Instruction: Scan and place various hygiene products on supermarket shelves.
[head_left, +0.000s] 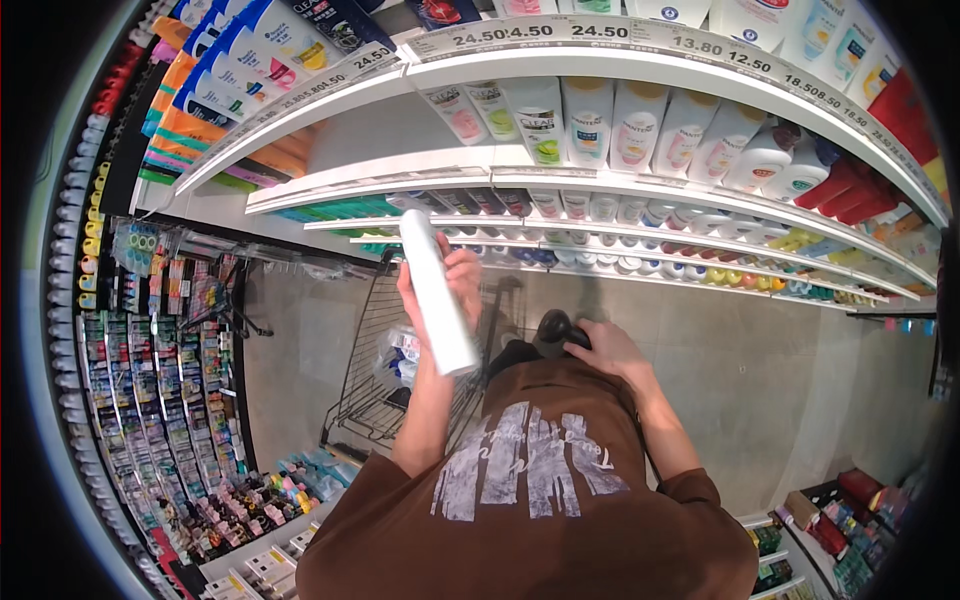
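My left hand (466, 281) grips a tall white bottle (439, 300), tilted, in front of the shelves; the side facing me looks plain and slightly blurred. Fingers wrap both sides of it. Lower and to the right, my right hand (609, 346) is closed around a black handled object with a rounded head (556, 327); what it is exactly, I cannot tell. Beneath my left arm stands a wire shopping cart (346, 379), with plastic-wrapped goods (401, 356) inside.
Ahead, a white shelf unit (637, 64) carries rows of shampoo bottles (589, 124) above printed price strips (697, 43). Hanging small goods (150, 382) line a rack on the left. More boxed stock (259, 566) is behind me at left. Grey tiled floor (712, 382) lies on the right.
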